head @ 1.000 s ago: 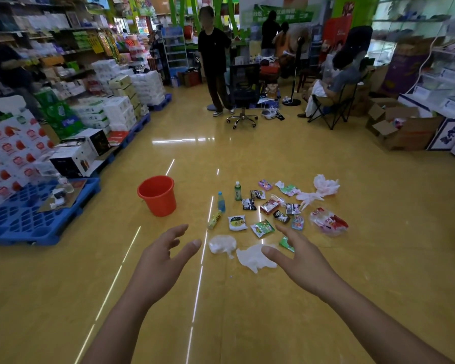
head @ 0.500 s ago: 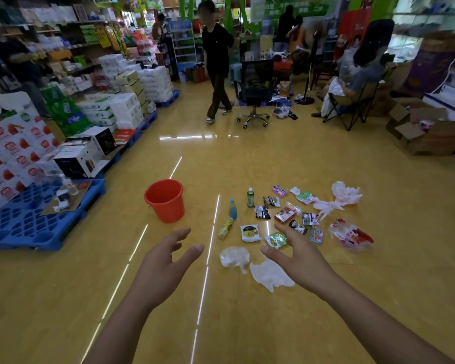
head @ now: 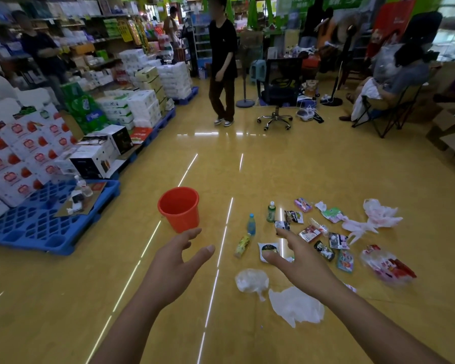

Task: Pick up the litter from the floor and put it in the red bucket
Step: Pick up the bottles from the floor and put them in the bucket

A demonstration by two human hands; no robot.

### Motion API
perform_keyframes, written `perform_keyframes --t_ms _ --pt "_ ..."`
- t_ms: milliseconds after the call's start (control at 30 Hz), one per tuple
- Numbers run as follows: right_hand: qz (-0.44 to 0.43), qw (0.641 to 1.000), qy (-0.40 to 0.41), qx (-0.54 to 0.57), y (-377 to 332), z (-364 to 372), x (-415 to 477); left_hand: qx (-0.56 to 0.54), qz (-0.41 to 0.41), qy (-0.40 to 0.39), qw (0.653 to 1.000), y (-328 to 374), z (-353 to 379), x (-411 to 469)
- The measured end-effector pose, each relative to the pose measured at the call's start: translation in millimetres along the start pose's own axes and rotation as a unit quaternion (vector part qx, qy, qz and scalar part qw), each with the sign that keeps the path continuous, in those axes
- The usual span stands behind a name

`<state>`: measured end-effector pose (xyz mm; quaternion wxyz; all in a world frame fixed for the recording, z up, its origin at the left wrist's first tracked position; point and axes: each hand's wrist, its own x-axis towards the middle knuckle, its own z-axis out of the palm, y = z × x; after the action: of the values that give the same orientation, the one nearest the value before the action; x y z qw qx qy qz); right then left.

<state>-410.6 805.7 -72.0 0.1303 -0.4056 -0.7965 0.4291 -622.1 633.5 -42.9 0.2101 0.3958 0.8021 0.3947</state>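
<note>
the glossy yellow shop floor point(head: 286, 164) takes up most of the view. to the left a blue plastic pallet point(head: 37, 227) carries stacked white cartons, presumably stock parked out of the aisle.

the round red plastic bucket point(head: 179, 210) stands upright and open-mouthed on the floor, left of the mess and near enough that a short carry should reach it. no litter is visible inside it from here.

the person's left hand point(head: 174, 266) and right hand point(head: 300, 261) are both stretched forward, fingers spread, holding nothing. the left hangs in front of the bucket; the right is over the near edge of the scattered litter, likely about to choose a first piece, so the task looks barely begun.

all the litter lies on the floor to the right of the bucket. nearest are a flat crumpled sheet of white tissue point(head: 296, 306) and a clear scrunched plastic bag point(head: 251, 281); being light and limp, they ought to need a pinch rather than a scoop. farther off sit a clear packet with red contents point(head: 386, 266), a small bottle with a blue cap point(head: 251, 224), a small bottle with a green label point(head: 271, 212), a yellow tube lying on its side point(head: 242, 245) and a loose fan of small printed snack wrappers point(head: 310, 232).
</note>
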Motion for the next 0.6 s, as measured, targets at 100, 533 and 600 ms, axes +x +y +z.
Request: perform_keyframes --t_ms 100,533,600 --pt "0.001 1.000 -0.001 0.003 -10.9 4.0 22.4 0.001 0.000 -0.002 1.000 -5.9 -8.7 23.4" --pt "0.028 0.996 0.080 -0.014 -65.1 55.7 111.8 -0.003 0.056 -0.071 0.996 -47.2 -67.7 151.4" --pt "0.039 0.995 0.094 -0.015 -75.2 67.6 125.6 -0.001 0.067 -0.079 0.995 -53.9 -79.5 171.4"
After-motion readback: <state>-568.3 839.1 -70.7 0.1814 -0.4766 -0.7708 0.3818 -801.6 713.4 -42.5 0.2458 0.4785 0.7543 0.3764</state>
